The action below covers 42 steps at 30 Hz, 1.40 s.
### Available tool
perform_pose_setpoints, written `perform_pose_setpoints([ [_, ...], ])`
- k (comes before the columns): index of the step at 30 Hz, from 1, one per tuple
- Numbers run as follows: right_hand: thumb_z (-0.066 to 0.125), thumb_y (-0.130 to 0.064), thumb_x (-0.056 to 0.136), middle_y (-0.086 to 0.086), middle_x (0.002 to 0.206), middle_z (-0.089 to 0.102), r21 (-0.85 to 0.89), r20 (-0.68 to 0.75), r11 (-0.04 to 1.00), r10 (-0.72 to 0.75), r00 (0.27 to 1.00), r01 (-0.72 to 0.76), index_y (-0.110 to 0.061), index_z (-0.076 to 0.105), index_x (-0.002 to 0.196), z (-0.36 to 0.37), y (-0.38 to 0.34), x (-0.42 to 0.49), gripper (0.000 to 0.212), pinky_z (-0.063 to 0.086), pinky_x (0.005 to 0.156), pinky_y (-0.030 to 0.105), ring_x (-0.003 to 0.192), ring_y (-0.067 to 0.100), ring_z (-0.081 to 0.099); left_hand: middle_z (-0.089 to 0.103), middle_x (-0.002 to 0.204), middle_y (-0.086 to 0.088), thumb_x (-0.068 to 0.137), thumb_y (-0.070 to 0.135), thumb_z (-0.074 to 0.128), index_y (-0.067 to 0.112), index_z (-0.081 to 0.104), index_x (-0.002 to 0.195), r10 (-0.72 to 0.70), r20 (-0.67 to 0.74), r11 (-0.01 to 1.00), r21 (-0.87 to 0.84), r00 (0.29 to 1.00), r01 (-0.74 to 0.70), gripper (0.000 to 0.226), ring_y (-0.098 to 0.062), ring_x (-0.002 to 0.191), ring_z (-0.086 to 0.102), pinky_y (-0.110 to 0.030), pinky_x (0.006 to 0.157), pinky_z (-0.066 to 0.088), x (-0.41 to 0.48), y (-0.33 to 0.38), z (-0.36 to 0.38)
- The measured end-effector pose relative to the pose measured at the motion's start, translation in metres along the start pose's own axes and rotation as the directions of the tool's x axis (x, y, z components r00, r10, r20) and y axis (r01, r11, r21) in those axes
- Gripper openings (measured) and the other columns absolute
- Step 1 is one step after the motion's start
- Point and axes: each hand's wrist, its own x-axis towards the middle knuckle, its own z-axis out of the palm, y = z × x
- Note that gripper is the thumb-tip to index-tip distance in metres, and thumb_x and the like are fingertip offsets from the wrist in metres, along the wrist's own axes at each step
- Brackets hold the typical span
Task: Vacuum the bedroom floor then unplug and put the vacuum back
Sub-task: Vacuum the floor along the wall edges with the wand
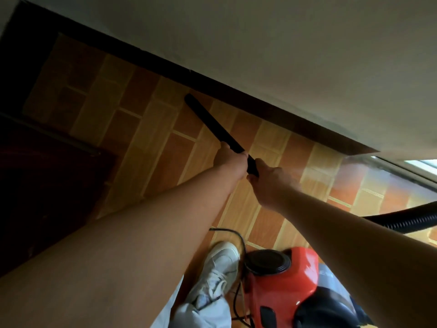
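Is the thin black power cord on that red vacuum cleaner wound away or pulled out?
Pulled out: the thin black cord loops loosely over the tiled floor between the white shoe and the red vacuum cleaner. Its plug is not visible.

the wand [210,124] reaches ahead toward the baseboard [260,100], the vacuum body [283,285] right of the shoe [217,271].

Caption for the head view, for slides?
Left hand and right hand grip the black wand, tip near the baseboard; red vacuum beside a white sneaker.
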Motion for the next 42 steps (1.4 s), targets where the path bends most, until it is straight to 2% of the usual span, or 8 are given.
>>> perform_pose_setpoints([
  [8,0.036,-0.046,0.106,0.001,0.079,0.054,0.033,-0.008,0.999,0.04,0.999,-0.039,-0.028,0.04,0.133,0.02,0.011,-0.017,0.032,0.041,0.051,0.028,0.064,0.02,0.056,0.065,0.125,-0.006,0.099,0.019,0.062,0.024,0.043,0.147,0.029,0.036,0.999,0.033,0.999,-0.03,0.052,-0.023,0.096,0.069,-0.037,0.077,0.063,-0.009,-0.02,0.005],
  [13,0.036,-0.045,0.107,0.001,0.078,0.051,0.072,0.003,0.997,0.034,0.999,-0.034,-0.027,0.041,0.134,0.026,-0.008,-0.013,0.033,0.042,0.052,0.029,0.064,0.02,0.056,0.065,0.123,-0.005,0.099,0.019,0.062,0.023,0.045,0.146,0.057,0.008,0.998,0.025,0.998,-0.057,0.05,-0.018,0.089,0.068,-0.038,0.079,0.063,-0.001,-0.023,-0.011],
  [18,0.036,-0.043,0.108,-0.001,0.079,0.049,0.08,0.016,0.997,0.001,1.0,-0.002,-0.025,0.042,0.137,0.019,-0.033,0.001,0.034,0.036,0.048,0.026,0.061,0.015,0.053,0.063,0.128,-0.006,0.098,0.019,0.064,0.023,0.044,0.146,0.044,-0.025,0.999,0.005,0.999,-0.044,0.052,-0.027,0.107,0.067,-0.044,0.087,0.062,0.015,-0.015,-0.035],
  [26,0.039,-0.039,0.107,0.003,0.084,0.056,0.153,0.045,0.986,-0.076,0.996,0.069,-0.023,0.043,0.136,0.009,-0.082,0.04,0.033,0.043,0.051,0.029,0.066,0.019,0.06,0.067,0.124,-0.007,0.096,0.021,0.066,0.024,0.049,0.142,0.048,-0.104,0.999,0.016,0.993,-0.047,0.049,-0.027,0.101,0.07,-0.042,0.082,0.063,0.051,0.011,-0.079],
  [32,0.043,-0.037,0.107,0.002,0.085,0.055,0.225,0.054,0.969,-0.118,0.992,0.103,-0.021,0.046,0.132,-0.003,-0.12,0.071,0.03,0.045,0.052,0.029,0.068,0.019,0.06,0.065,0.127,-0.007,0.098,0.021,0.063,0.021,0.05,0.14,0.069,-0.135,0.997,0.026,0.988,-0.066,0.044,-0.028,0.11,0.067,-0.045,0.094,0.058,0.08,0.03,-0.115],
  [35,0.044,-0.037,0.106,0.004,0.088,0.06,0.25,0.056,0.962,-0.125,0.991,0.107,-0.02,0.05,0.124,-0.003,-0.14,0.087,0.026,0.051,0.057,0.034,0.072,0.023,0.065,0.064,0.125,-0.006,0.099,0.02,0.061,0.021,0.05,0.138,0.069,-0.147,0.998,0.011,0.987,-0.068,0.04,-0.026,0.107,0.067,-0.041,0.084,0.061,0.092,0.038,-0.134],
  [39,0.044,-0.041,0.106,0.0,0.081,0.051,0.215,0.058,0.971,-0.119,0.991,0.104,-0.018,0.048,0.112,-0.008,-0.167,0.104,0.024,0.038,0.05,0.028,0.065,0.016,0.054,0.063,0.127,-0.005,0.101,0.02,0.057,0.024,0.046,0.142,0.053,-0.168,0.998,-0.019,0.984,-0.057,0.042,-0.025,0.106,0.067,-0.028,0.057,0.05,0.108,0.048,-0.16],
  [42,0.043,-0.043,0.106,-0.001,0.079,0.047,0.188,0.077,0.976,-0.129,0.989,0.113,-0.02,0.045,0.109,-0.011,-0.189,0.116,0.024,0.032,0.048,0.027,0.062,0.013,0.049,0.059,0.132,-0.004,0.103,0.021,0.054,0.024,0.039,0.15,0.045,-0.186,0.999,-0.015,0.982,-0.048,0.049,-0.024,0.112,0.063,-0.031,0.067,0.054,0.121,0.055,-0.177],
])
